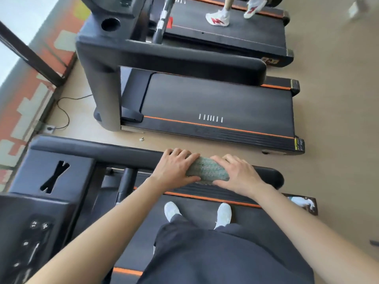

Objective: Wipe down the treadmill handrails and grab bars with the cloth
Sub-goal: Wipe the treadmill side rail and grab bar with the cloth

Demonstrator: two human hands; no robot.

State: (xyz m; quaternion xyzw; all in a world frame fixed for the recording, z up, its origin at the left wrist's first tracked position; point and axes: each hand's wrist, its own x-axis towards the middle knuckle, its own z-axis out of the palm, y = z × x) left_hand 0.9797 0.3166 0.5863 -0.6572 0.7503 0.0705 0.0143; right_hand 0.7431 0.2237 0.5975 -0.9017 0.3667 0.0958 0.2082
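Observation:
A green cloth [207,170] is wrapped over the black padded handrail [98,149] of the treadmill I stand on. My left hand [174,168] grips the cloth's left end, fingers curled over the rail's far side. My right hand [239,173] presses on the cloth's right end, thumb under the rail's near side. The rail's rounded end [273,177] shows just beyond my right hand. The rail under the cloth and hands is hidden.
The treadmill console [30,232] with buttons sits at lower left. A second treadmill [205,107] with its own handrail [184,62] stands parallel beyond a strip of floor. Another person's feet [218,17] are on a third treadmill at the top. A cable [63,113] lies by the wall.

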